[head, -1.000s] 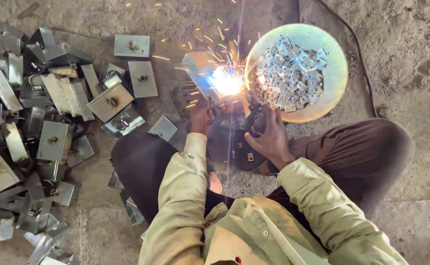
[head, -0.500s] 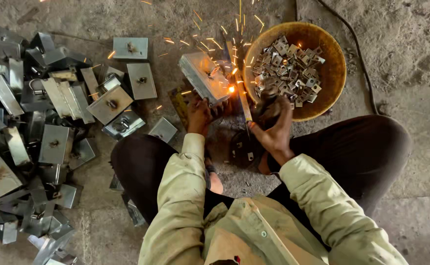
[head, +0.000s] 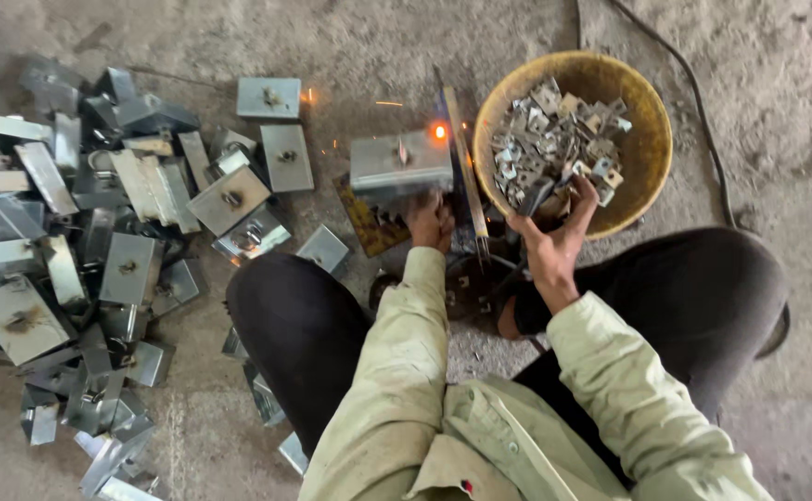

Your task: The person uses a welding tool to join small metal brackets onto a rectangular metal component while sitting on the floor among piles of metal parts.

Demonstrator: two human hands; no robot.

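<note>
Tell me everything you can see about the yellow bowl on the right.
The yellow bowl is round and shallow, its inner wall worn and stained brownish. It sits upright on the concrete floor, ahead of the person's right knee. It holds a heap of small grey metal brackets. The right hand reaches over its near rim, fingers among the pieces. A dark cable runs just behind it.

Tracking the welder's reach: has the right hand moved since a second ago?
Yes. The right hand has shifted from beside the metal plate to the round yellow basin, reaching its small brackets.
</note>
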